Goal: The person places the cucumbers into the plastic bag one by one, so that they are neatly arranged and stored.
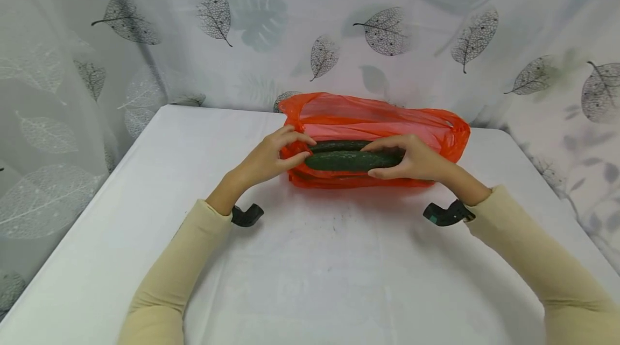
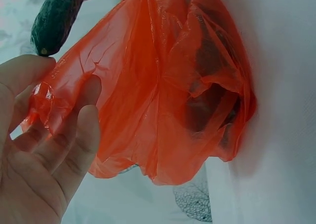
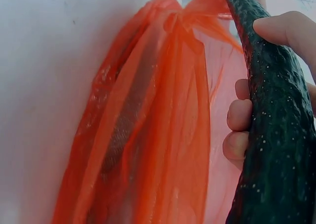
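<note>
My right hand (image 1: 407, 156) grips a long dark green cucumber (image 1: 351, 161), thumb on one side and fingers curled round the other. This bumpy cucumber (image 3: 276, 120) is held above the orange-red plastic bag (image 3: 173, 135). Just behind it in the head view shows a second cucumber (image 1: 336, 146), partly hidden by the right fingers. My left hand (image 1: 266, 156) is at the cucumbers' left ends, fingers spread and loosely bent. In the left wrist view, one fingertip meets the end of the held cucumber (image 2: 57, 21), while the other fingers lie against the bag's film.
Lying across the far part of the white table (image 1: 310, 280), the crumpled bag (image 1: 368, 181) has a dark long shape showing through its film. A leaf-patterned curtain (image 1: 310, 22) hangs behind the table. Black wrist mounts (image 1: 247, 216) stick out from the sleeves.
</note>
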### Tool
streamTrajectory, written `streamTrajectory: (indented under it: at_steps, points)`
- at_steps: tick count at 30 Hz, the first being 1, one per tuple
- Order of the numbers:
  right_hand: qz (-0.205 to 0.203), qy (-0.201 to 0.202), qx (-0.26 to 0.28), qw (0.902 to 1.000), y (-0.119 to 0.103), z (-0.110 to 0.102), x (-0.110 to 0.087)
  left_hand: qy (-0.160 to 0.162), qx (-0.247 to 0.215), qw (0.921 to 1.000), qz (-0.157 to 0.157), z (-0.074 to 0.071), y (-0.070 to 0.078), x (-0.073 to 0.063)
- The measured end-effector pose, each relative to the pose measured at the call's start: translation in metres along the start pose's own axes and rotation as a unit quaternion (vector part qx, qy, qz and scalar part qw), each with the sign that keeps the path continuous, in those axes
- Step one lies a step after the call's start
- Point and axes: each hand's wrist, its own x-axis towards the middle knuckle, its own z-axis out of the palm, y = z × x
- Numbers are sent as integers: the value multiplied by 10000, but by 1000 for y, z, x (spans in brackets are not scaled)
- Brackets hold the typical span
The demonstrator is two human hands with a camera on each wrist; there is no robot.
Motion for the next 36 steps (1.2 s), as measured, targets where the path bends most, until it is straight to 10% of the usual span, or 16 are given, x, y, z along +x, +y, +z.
streamTrajectory:
  at_steps: [36]
  points:
    - [1057, -615, -200, 9923, 17, -19, 42, 52, 73, 10000, -4, -3, 4, -1]
